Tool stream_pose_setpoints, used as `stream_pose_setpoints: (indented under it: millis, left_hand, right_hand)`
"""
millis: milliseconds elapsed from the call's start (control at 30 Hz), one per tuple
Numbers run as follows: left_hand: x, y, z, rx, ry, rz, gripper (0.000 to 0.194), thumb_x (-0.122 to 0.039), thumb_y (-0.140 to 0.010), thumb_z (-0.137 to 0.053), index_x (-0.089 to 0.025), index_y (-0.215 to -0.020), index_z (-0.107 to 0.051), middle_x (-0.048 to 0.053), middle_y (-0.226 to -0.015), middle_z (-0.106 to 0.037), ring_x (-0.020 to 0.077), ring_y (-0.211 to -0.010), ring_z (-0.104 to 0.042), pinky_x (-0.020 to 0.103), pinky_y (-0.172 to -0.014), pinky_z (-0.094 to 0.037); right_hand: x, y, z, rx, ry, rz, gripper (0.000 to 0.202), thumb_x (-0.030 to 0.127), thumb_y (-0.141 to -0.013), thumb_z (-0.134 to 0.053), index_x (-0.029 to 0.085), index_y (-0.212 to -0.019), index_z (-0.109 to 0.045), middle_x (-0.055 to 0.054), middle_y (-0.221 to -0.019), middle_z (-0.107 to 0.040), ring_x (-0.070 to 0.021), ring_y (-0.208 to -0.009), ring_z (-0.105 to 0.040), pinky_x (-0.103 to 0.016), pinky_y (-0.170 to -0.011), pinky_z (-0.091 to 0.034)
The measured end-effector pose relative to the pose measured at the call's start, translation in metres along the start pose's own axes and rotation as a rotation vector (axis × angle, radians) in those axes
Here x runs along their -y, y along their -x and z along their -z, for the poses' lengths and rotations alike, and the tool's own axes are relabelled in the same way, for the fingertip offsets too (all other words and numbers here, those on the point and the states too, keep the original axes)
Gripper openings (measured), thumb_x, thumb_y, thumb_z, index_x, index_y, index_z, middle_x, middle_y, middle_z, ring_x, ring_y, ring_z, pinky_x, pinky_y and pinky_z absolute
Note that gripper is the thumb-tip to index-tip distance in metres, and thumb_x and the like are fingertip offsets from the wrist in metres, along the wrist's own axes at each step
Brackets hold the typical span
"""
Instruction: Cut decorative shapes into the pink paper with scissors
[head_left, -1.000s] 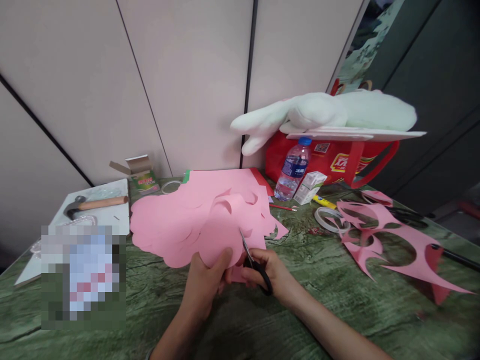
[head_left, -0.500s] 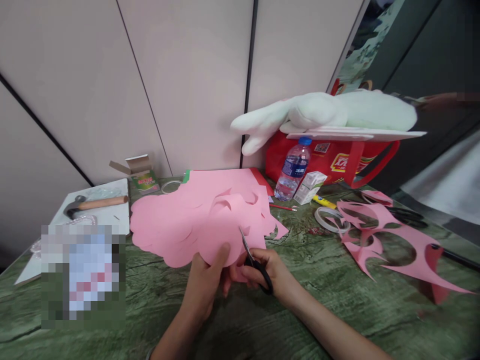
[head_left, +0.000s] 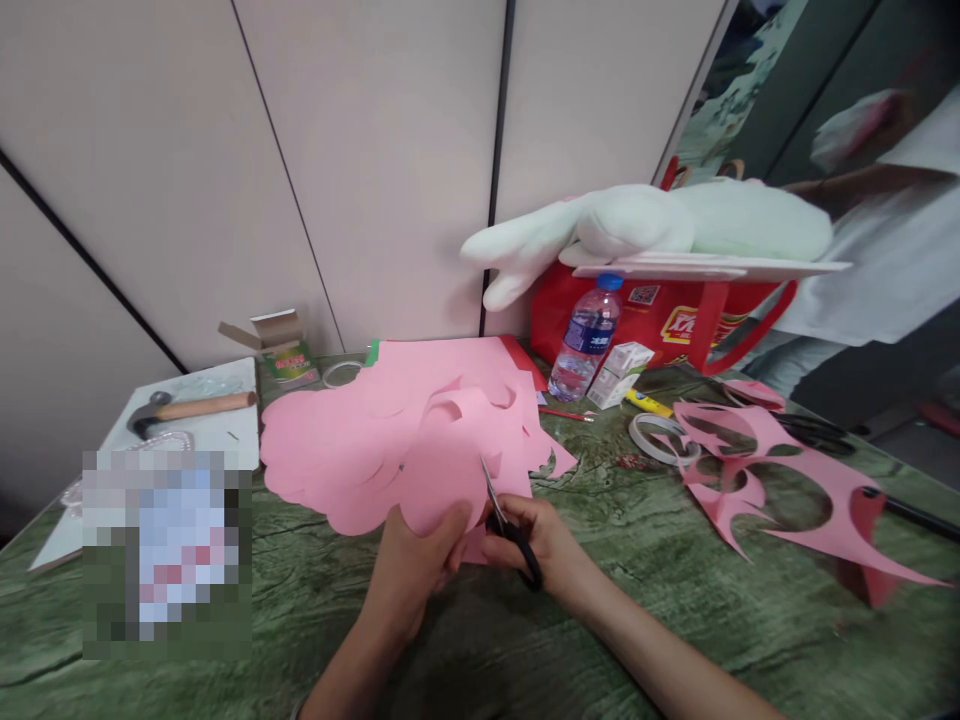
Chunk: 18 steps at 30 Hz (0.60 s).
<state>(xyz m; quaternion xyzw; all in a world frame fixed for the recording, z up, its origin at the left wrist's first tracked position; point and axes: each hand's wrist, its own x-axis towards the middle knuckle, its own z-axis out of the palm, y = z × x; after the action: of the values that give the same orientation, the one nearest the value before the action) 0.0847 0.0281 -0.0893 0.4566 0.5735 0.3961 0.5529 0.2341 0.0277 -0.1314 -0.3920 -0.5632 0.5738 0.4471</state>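
My left hand (head_left: 424,555) grips a piece of pink paper (head_left: 442,475) by its lower edge, thumb on top. Black-handled scissors (head_left: 517,548) are in my right hand (head_left: 536,535), their blades pointing up and away along the right side of that paper. Whether the blades are fully closed is hard to make out. Beneath and behind lie more pink sheets (head_left: 450,360), with several round-edged cut pieces (head_left: 322,450) fanned out to the left.
Pink paper offcuts (head_left: 840,470) and a tape roll (head_left: 664,440) lie at right. A water bottle (head_left: 589,335), small carton (head_left: 621,375), red bag (head_left: 675,335) and white plush toy (head_left: 675,220) stand behind. At left a hammer (head_left: 195,405) rests on a white board. A person (head_left: 885,270) is at far right.
The paper in my left hand has turned slightly and its curved edge now shows against the pieces on the left. My left thumb has shifted right. The other person has moved further into view.
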Motion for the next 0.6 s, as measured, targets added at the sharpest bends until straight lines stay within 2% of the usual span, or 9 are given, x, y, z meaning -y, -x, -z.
stream_pose_setpoints:
  millis: [333,600]
  left_hand:
    - [-0.0023,0.0029,0.0005,-0.005,0.013,-0.034,0.042,-0.039,-0.069,-0.063,-0.019,-0.038,-0.043,-0.005,-0.034,-0.036,0.0052,-0.032,-0.026,0.022,-0.036,-0.016]
    - [-0.0022,0.0033,0.001,0.003,0.024,-0.052,0.043,-0.042,-0.071,-0.061,-0.019,-0.039,-0.043,-0.006,-0.034,-0.034,0.0049,-0.033,-0.025,0.022,-0.037,-0.016]
  right_hand:
    - [-0.0064,-0.0001,0.0017,-0.002,0.049,-0.016,0.051,0.064,-0.065,-0.072,0.017,-0.069,-0.054,0.004,-0.05,-0.047,-0.0091,-0.044,-0.041,-0.021,-0.042,-0.029]
    - [-0.0041,0.0011,0.0005,-0.019,0.039,-0.044,0.049,0.061,-0.066,-0.072,0.015,-0.073,-0.059,0.005,-0.047,-0.045,-0.009,-0.043,-0.041,-0.021,-0.042,-0.031]
